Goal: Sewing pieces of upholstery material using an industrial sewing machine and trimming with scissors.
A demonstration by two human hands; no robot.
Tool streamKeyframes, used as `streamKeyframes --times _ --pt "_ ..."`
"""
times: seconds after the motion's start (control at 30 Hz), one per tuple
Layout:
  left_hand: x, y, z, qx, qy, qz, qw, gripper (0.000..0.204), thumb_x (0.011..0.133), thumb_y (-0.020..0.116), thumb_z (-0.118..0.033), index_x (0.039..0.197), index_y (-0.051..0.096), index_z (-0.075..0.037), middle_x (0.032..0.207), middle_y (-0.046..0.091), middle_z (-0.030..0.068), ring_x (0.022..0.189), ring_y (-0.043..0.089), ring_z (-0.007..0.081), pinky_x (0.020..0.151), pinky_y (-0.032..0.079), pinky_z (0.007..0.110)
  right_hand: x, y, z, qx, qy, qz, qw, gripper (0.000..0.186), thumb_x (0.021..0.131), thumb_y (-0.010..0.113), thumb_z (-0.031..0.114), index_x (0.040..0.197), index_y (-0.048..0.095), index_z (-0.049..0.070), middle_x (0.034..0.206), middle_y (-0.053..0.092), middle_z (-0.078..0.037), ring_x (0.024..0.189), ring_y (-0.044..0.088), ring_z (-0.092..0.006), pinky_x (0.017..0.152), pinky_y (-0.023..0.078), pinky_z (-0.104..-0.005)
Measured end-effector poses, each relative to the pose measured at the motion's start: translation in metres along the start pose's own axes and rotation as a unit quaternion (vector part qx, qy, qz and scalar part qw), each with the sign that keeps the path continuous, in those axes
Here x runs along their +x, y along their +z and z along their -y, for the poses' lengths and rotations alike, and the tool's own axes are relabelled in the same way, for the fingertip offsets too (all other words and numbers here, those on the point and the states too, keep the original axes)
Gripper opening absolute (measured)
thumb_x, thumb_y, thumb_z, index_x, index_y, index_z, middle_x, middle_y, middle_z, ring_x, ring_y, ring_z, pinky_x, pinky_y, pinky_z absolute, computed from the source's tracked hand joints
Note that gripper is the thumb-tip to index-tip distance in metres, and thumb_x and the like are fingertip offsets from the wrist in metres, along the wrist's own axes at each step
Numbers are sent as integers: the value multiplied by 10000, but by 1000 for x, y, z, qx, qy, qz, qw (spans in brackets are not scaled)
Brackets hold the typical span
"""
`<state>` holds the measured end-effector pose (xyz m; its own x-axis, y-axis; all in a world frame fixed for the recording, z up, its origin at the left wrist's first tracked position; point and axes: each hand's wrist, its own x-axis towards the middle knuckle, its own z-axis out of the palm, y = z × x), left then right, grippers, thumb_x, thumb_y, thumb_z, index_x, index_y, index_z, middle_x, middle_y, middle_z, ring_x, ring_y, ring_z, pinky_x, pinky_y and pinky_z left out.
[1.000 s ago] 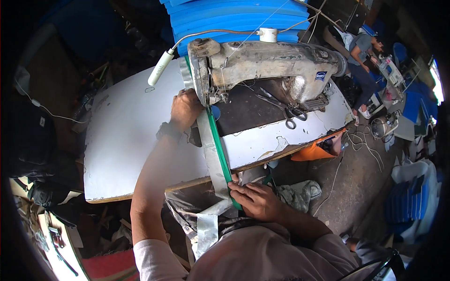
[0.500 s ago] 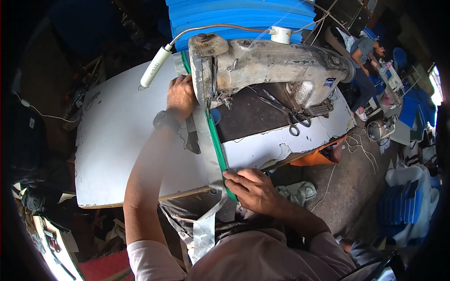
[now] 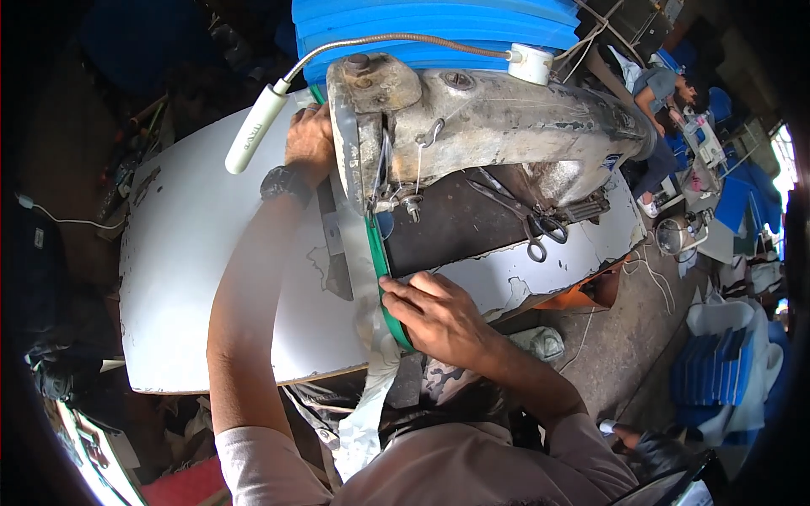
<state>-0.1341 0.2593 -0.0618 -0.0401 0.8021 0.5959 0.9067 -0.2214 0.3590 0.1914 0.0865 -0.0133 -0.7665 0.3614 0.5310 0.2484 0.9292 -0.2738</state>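
A long grey fabric strip [image 3: 361, 261] with a narrow green strip [image 3: 392, 327] along its right edge runs under the head of a worn sewing machine [image 3: 481, 118]. Beyond the needle area, my left hand [image 3: 310, 139] is closed on the far part of the strips, its fingertips partly hidden by the machine head. A dark watch is on that wrist. Nearer me, my right hand [image 3: 437, 316] grips the green strip between thumb and fingers, close to the table's front edge. The grey strip's near end drapes over that edge toward my lap.
Scissors [image 3: 527, 218] lie under the machine arm on the white, chipped table [image 3: 202, 253]. A white lamp [image 3: 257, 126] on a bendable neck hangs at the left of the machine head. Blue sheets [image 3: 439, 25] are stacked behind. Another person [image 3: 662, 101] sits at the far right.
My right hand has moved away from me along the strip, toward the needle. The left hand has shifted slightly farther away, and the strips have advanced under the machine.
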Motion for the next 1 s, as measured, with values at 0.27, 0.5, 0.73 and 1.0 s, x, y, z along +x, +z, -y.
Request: streamKeyframes --times 0.27,0.5,0.73,1.0 --pt "29 -20 -26 204 86 31 975 372 883 629 -157 1234 651 -36 1165 687 157 1201 596 340 1046 441 504 18 12 -19 -6 33 14 999 251 792 685 13 1042 707 5 1241 725 -129 897 616 -241 798 553 -368" --pt "57 -11 -42 201 68 61 975 401 873 636 -188 1242 657 -35 1220 664 168 1192 597 359 1085 418 541 22 10 -28 -16 85 16 996 216 859 603 48 1063 670 29 1347 659 -130 997 586 -288 855 525 -413" --pt "145 113 -397 -68 220 26 973 473 872 673 -270 1305 636 -81 1313 610 170 1273 531 362 1065 415 579 13 77 -42 11 38 -91 995 164 844 589 149 991 591 74 1113 639 -117 970 580 -297 824 490 -446" --pt "-14 69 -468 -118 173 80 975 564 872 715 -364 1377 611 -134 1420 547 172 1367 455 366 1042 411 622 17 54 -39 -23 45 -91 995 181 840 604 195 899 650 30 870 667 -125 921 618 -326 799 453 -459"
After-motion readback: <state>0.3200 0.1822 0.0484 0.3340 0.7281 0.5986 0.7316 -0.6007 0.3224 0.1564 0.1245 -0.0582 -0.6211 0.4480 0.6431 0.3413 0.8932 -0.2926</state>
